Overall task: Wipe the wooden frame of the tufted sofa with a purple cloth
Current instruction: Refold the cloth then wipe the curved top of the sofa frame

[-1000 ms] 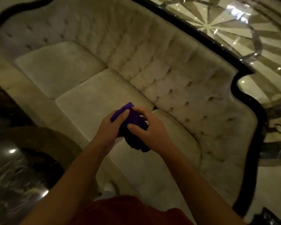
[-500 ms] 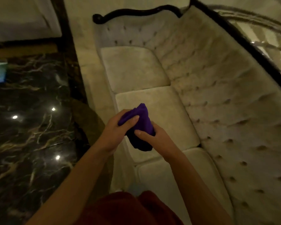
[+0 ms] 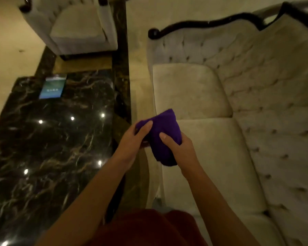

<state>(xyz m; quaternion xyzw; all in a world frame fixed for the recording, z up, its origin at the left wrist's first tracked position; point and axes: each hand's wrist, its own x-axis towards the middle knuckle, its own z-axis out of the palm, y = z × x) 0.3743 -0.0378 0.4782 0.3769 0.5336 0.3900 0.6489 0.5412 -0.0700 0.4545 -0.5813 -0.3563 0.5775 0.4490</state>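
A bunched purple cloth (image 3: 163, 137) is held in front of me, over the front edge of the cream tufted sofa (image 3: 256, 107). My left hand (image 3: 133, 141) grips its left side, thumb on top. My right hand (image 3: 180, 150) grips its right side and lower part. The sofa's dark wooden frame (image 3: 203, 23) runs along the top of the far armrest and backrest, ending in a scroll at the left. Both hands are well short of that frame.
A glossy black marble table (image 3: 52, 148) stands left of the sofa, with a phone-like screen (image 3: 52, 86) lying on its far part. A cream armchair (image 3: 73, 27) stands beyond the table. A narrow strip of floor separates table and sofa.
My view has swung left along the sofa, bringing the far armrest, marble table and armchair into sight. Both hands stay shut on the purple cloth and shift it slightly between them.
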